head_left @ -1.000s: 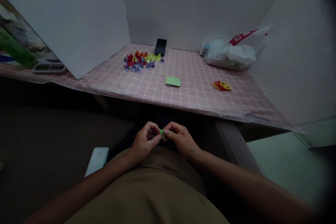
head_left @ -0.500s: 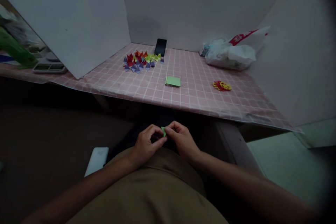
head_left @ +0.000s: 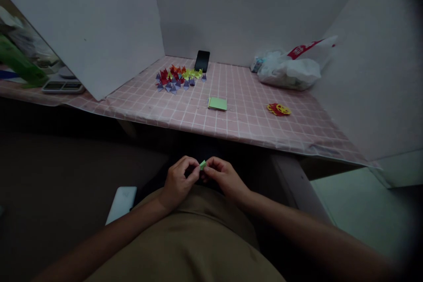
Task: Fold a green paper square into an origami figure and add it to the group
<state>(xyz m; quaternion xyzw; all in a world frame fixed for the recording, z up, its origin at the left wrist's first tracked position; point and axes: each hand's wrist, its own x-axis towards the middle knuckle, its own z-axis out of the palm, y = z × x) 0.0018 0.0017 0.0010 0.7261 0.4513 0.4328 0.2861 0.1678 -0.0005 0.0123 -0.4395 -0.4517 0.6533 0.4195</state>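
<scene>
Between my two hands, above my lap and in front of the table edge, is a small folded piece of green paper (head_left: pixel 202 165). My left hand (head_left: pixel 180 180) pinches its left side between thumb and forefinger. On the other side, my right hand (head_left: pixel 224 178) is closed on it with thumb and fingertips. The fingers cover part of the paper, so its full shape is hidden. On the table ahead lies a stack of square paper (head_left: pixel 217 104) with a light green sheet on top.
Several small folded paper figures (head_left: pixel 175 78) in red, orange, yellow and purple cluster at the back left, near a black phone (head_left: pixel 202 61). A plastic bag (head_left: pixel 289 70) and red-and-yellow cutouts (head_left: pixel 278 109) lie to the right. A white board (head_left: pixel 99 31) stands left; a white slab-like device (head_left: pixel 121 204) lies beside me.
Both hands have shifted slightly left. The green paper has turned from an upright triangular look to a tilted narrow strip between the fingertips.
</scene>
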